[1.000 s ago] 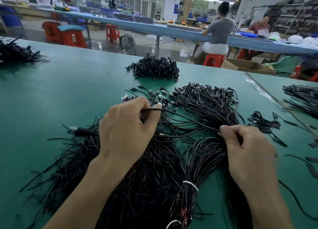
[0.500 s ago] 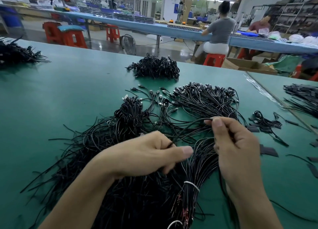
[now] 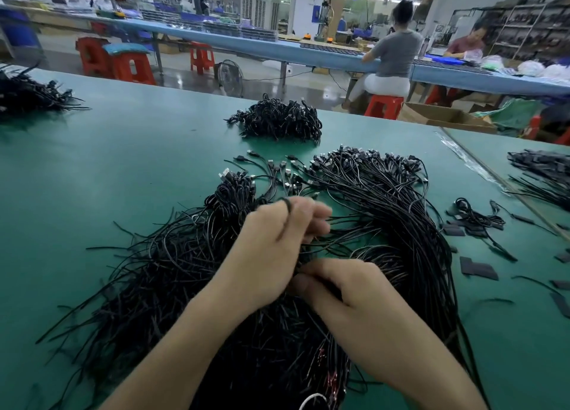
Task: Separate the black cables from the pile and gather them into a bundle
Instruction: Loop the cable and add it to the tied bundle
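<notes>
Hundreds of thin black cables [image 3: 385,200] lie in a loose, fanned pile on the green table [image 3: 123,175], directly in front of the person, with their plug ends pointing away. The right hand [image 3: 354,298], raised half a second ago to pinch one strand above the pile, now sits low with its fingers curled into the strands. The left hand [image 3: 274,249] has moved up and across until the two touch. It grips a strand that loops over its knuckles. Both hands are motion-blurred. The cables are glossy, round and wiry, ending in small boxy plugs. A white tie [image 3: 311,400] rings some strands at the bottom edge. Beyond lies a heap of coiled cables [image 3: 277,121], and flat matte black tabs [image 3: 479,271] are scattered on the right.
</notes>
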The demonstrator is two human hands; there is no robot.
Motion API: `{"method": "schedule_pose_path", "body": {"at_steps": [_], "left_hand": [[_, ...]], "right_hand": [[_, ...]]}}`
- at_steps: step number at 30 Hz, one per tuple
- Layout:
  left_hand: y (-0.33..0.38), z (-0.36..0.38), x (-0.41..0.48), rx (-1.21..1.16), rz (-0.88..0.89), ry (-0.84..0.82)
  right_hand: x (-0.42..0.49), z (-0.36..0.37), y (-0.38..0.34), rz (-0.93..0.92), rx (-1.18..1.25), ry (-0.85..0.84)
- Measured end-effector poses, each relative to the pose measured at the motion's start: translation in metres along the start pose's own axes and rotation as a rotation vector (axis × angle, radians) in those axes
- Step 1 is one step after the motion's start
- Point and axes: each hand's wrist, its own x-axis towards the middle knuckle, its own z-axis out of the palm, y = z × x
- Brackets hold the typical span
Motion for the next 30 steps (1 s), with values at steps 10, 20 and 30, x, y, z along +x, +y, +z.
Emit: {"method": "schedule_pose_path", "body": {"at_steps": [10, 20, 30], "left_hand": [[0.02, -0.005, -0.01, -0.167, -0.291, -0.626], [0.017, -0.008, -0.004, -0.91, -0.142, -0.407], [0.007, 0.007, -0.005, 0.114, 0.003, -0.173]], "right_hand": [[-0.003, -0.028, 0.0, -0.148, 0.199, 0.533], [0.003, -0.008, 0.008, 0.012, 0.164, 0.159], [-0.007, -0.02, -0.007, -0.085, 0.083, 0.24]]}}
